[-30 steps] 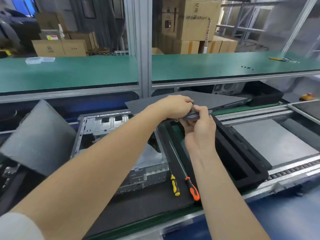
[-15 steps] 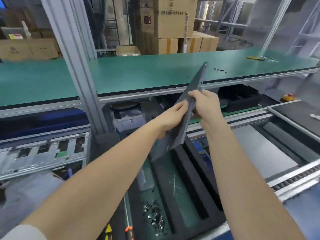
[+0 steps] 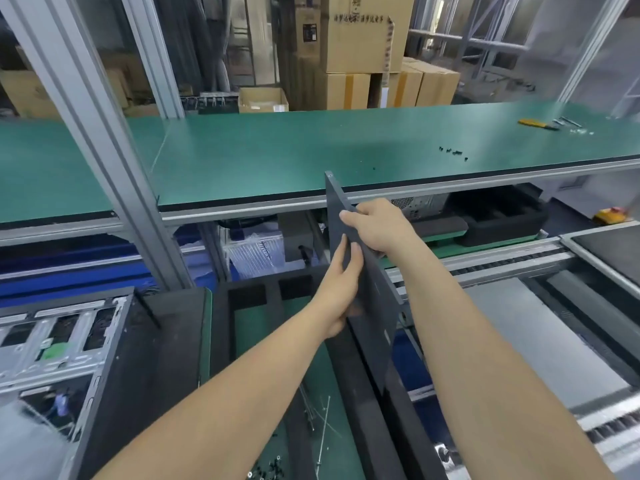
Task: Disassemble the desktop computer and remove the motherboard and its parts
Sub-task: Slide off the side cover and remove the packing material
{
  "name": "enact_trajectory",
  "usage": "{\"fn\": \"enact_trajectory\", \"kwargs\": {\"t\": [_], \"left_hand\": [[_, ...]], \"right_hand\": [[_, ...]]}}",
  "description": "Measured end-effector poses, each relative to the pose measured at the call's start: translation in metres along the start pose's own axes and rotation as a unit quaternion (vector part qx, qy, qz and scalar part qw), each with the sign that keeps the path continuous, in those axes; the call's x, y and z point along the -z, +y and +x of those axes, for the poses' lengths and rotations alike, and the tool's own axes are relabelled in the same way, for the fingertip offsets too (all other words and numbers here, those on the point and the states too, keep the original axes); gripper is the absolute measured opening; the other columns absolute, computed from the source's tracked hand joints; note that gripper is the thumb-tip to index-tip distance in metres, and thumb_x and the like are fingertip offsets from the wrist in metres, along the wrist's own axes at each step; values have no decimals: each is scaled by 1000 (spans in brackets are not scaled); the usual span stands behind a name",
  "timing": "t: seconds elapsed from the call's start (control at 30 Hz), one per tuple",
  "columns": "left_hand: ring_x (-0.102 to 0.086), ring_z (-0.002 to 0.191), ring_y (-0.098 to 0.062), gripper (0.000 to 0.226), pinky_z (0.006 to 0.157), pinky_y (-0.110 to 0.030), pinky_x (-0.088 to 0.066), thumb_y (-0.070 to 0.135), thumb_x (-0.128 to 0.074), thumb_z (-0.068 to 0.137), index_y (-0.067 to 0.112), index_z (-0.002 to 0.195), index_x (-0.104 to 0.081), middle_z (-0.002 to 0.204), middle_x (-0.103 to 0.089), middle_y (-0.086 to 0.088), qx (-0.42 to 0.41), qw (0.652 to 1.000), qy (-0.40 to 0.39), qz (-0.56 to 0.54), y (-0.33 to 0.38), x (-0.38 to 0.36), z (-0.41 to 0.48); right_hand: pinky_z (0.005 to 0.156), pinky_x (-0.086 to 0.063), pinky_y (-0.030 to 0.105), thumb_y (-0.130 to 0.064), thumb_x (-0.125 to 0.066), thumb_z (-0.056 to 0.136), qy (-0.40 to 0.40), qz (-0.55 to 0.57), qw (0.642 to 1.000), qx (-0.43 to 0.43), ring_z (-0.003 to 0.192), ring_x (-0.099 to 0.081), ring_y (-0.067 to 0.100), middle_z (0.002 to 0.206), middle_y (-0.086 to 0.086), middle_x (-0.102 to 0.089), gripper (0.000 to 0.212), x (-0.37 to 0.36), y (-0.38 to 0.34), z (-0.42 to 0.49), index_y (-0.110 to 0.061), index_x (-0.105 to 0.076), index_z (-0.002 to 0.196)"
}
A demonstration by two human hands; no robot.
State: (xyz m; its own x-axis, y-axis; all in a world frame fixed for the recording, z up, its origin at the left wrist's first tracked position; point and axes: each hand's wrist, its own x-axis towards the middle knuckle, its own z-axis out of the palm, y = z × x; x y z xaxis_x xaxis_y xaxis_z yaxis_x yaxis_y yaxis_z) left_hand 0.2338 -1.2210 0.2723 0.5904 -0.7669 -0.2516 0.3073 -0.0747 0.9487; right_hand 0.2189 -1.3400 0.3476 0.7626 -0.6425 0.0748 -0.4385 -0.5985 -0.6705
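Observation:
Both hands hold a dark grey side panel (image 3: 375, 306) of the computer case, standing nearly on edge in the middle of the view. My right hand (image 3: 375, 225) grips its upper edge, fingers curled over it. My left hand (image 3: 341, 287) lies along the panel's left face with the thumb hidden behind it. The open metal computer case (image 3: 52, 348) lies at the lower left, its inside mostly out of frame. The panel hangs over a black foam tray (image 3: 356, 393).
A green-topped shelf (image 3: 277, 157) runs across above the hands, carried by a slanted aluminium post (image 3: 104, 161). Small screws (image 3: 452, 152) and a yellow tool (image 3: 535, 123) lie on it. Loose screws (image 3: 272, 467) sit in the tray. Conveyor rails (image 3: 519, 258) run on the right.
The panel has swung from flat over the tray to nearly upright, then tipped the other way, top corner now pointing up-left. The head has turned right, pushing the case to the lower left.

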Motion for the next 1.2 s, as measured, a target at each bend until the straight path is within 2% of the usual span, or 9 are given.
{"fn": "enact_trajectory", "kwargs": {"t": [0.17,0.33,0.5,0.6,0.7,0.8,0.9,1.03,1.2], "left_hand": [[-25,155,-30,67,108,-65,-44,76,-45,92,66,152,-16,168,-24,17,39,999,8,-25,-31,7,9],[-40,147,-18,55,107,-60,-49,66,-43,100,66,150,-22,161,-39,18,47,998,9,-39,-67,19,13],[-47,142,-19,47,107,-58,-49,62,-41,104,63,149,-27,155,-49,14,34,999,-1,-25,-73,32,9],[-58,131,-18,47,104,-54,-53,56,-46,105,55,150,-34,142,-61,8,19,1000,2,9,-68,43,-2],[-67,116,-27,42,97,-49,-59,46,-51,106,50,147,-43,120,-69,1,-2,998,3,70,-55,57,-16],[-71,111,-25,37,100,-51,-57,26,-51,107,33,143,-53,122,-72,-1,-42,992,15,121,-36,81,-37],[-74,100,-21,32,95,-48,-59,15,-48,104,20,130,-65,115,-76,-1,-74,982,58,166,-14,120,-70],[-75,89,-23,31,89,-46,-60,5,-48,96,15,112,-73,96,-78,-7,-109,962,134,212,7,195,-127],[-74,89,-21,30,85,-42,-61,4,-52,94,17,104,-78,93,-79,-1,-113,937,238,229,14,306,-207]], "right_hand": [[61,-44,34,-42,-57,100,-32,-13,999,-7,62,-52,18,64,-2,-56,43,-32,26,-2,-14,-55,68],[51,-33,30,-44,-54,100,-30,-60,998,-17,54,-43,19,58,-2,-45,49,-71,42,-14,-17,-36,64],[50,-32,28,-50,-53,99,-5,-88,996,-13,55,-49,16,61,-3,-50,47,-94,35,-25,-19,-40,66],[53,-36,30,-51,-54,99,2,-116,993,-34,66,-56,21,73,0,-57,40,-97,30,-25,-19,-46,77],[63,-45,36,-47,-59,98,11,-115,992,-53,80,-59,29,94,5,-60,35,-97,19,-29,-16,-43,104],[82,-51,46,-36,-66,95,53,-100,994,4,104,-57,34,119,11,-56,45,-107,-8,-40,-13,-40,123],[106,-42,45,-31,-66,93,67,-88,991,77,129,-44,32,137,11,-48,49,-127,-51,-57,-11,-45,132],[95,-43,37,-27,-63,92,28,-13,993,114,121,-50,27,132,8,-54,37,-169,-123,-91,-17,-53,126],[79,-42,28,-35,-64,93,-40,37,986,158,97,-58,15,111,-3,-68,26,-240,-213,-148,-22,-63,115]]}}
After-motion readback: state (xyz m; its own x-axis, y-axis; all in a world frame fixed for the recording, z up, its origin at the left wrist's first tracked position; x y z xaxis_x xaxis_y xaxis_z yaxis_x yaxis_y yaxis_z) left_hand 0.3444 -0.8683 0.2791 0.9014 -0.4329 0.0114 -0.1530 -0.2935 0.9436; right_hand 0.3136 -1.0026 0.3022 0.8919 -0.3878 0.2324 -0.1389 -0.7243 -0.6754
